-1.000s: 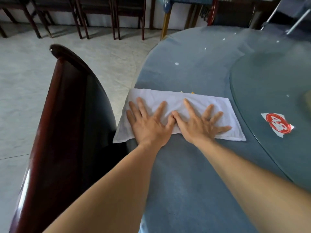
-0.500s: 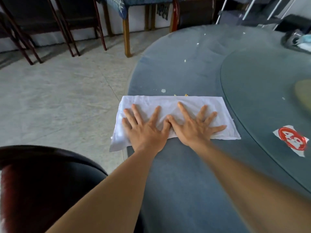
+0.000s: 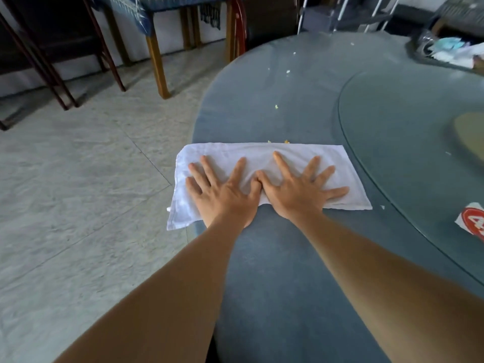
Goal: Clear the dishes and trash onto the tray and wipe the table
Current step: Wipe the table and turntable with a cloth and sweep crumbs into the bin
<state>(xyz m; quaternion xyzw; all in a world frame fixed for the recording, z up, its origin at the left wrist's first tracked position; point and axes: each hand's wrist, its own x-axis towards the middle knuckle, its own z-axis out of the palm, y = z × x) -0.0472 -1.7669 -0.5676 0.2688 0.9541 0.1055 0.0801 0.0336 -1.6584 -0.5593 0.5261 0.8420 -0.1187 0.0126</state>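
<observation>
A round table (image 3: 275,297) under a grey-blue cover fills the right of the view, with a pale tiled floor to the left and dark chair legs along the far wall. A glass turntable (image 3: 408,158) sits on the table to the right, with a torn red-and-white paper scrap (image 3: 472,221) at its near edge, and a tray (image 3: 419,57) of crumpled trash stands at the far right. A white folded cloth (image 3: 259,163) lies flat near the table's left edge, its near-left corner hanging just over the rim. The left hand (image 3: 222,192) and right hand (image 3: 296,191) press on it side by side, fingers spread straight, thumbs touching, gripping nothing. Small crumbs (image 3: 277,141) gather along the cloth's far edge, and a few more lie scattered further off. The risk, I judge, is that a push so close to the rim sends crumbs onto the floor, or that the cloth rides over them and leaves them behind.
</observation>
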